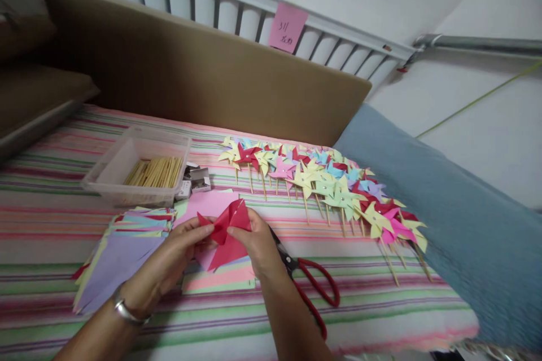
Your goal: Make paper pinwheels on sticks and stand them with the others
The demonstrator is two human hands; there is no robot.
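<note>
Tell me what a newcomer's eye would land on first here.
First, the long band of colourful paper pinwheels on sticks, spread over the striped cloth from the middle to the right. Next, the red paper at the centre front, pinched between the left hand and the right hand. A pair of red scissors lies just right of that hand, and a clear tub of wooden sticks sits back left.

A pink sticky note (287,27) is hanging on the white railing (351,34), showing the handwritten number 311, while a second scribbled line beneath it is proving too small to read.
</note>
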